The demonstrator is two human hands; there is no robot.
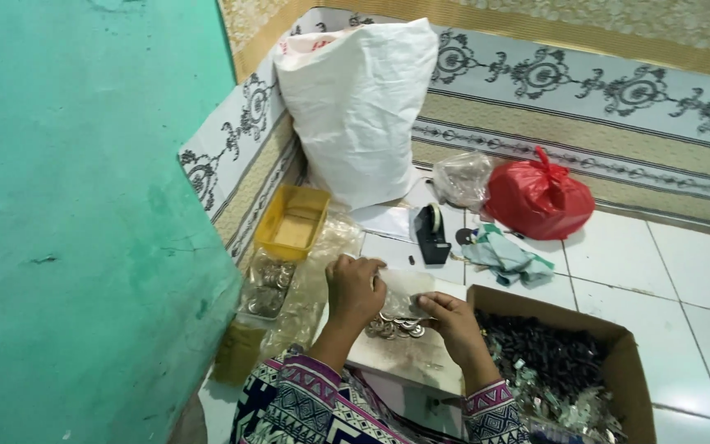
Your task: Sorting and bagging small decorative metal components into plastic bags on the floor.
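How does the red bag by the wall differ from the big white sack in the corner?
The red bag is small, glossy and knotted shut at the top; the white sack is far larger, matte, and stands tall against the wall. Both rest on the tiled floor, full and bulging.

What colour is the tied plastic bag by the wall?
Red; the tied plastic bag shows clearly in the head view.

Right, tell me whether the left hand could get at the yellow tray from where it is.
Probably yes. The left hand sits on the small clear bag over the board, and the yellow tray lies ahead and to its left on the floor with only clear plastic packets between, nothing tall blocking.
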